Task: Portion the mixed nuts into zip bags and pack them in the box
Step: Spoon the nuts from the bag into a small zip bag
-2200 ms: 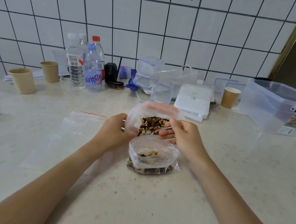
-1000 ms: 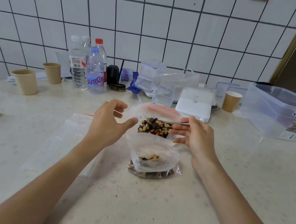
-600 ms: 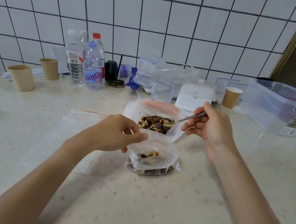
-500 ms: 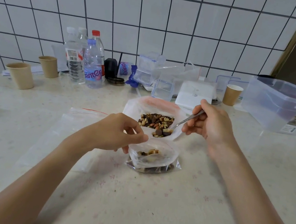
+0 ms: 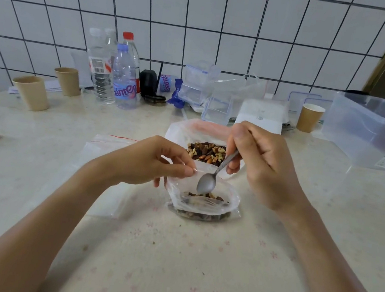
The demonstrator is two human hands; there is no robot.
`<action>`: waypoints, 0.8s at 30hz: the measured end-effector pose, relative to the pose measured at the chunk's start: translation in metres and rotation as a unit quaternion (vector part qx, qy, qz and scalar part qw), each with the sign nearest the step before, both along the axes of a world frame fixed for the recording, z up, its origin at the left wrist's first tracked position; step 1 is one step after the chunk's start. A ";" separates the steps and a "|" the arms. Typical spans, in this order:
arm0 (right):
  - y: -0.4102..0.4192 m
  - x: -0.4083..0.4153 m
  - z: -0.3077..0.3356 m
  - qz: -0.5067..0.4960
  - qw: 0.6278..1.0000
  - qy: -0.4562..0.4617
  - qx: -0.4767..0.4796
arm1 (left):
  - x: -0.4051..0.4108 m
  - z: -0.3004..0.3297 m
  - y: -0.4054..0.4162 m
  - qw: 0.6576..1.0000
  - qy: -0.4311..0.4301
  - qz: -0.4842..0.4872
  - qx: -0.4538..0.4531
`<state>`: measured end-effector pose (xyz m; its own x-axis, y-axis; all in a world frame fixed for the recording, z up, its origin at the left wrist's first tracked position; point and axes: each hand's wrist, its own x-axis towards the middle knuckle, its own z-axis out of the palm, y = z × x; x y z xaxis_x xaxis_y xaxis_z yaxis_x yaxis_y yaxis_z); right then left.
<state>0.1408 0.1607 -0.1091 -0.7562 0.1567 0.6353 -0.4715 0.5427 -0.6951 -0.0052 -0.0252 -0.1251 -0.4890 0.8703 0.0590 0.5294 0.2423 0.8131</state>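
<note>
Head view: open, nut-bottomed zip bag [image 5: 203,198]

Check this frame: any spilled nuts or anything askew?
Mostly tidy. A few dark specks lie on the table in front of the small zip bag; crumbs, possibly. The spoon tips over that bag's mouth, which the left hand pinches open.

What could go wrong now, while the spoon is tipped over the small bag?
The left hand pinches only one side of the small zip bag; the mouth may sag shut and nuts may land on the table. The spoon in the right hand may catch the thin rim. The big bag of mixed nuts stands open, unheld, and may tip.
</note>
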 end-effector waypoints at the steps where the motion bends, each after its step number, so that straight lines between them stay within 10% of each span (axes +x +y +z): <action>1: 0.000 0.000 0.000 0.000 1.000 0.003 -0.006 | -0.001 -0.001 0.000 1.000 0.002 0.004 -0.003; 9: 0.020 -0.013 -0.003 -0.068 0.971 -0.011 -0.230 | -0.007 0.000 -0.002 0.998 0.015 0.062 -0.018; 15: 0.033 -0.026 -0.014 -0.128 0.927 -0.053 -0.349 | -0.017 -0.013 0.007 0.947 0.133 0.290 0.038; 24: 0.027 -0.033 -0.032 -0.146 0.951 -0.160 -0.221 | -0.026 -0.045 0.023 0.942 0.126 0.311 -0.010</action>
<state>0.1074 0.1873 -0.1413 -0.7825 0.5885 0.2034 -0.0720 0.2390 -0.9684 -0.0315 -0.0019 -0.1699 -0.8772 0.4225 0.2280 0.4555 0.5824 0.6733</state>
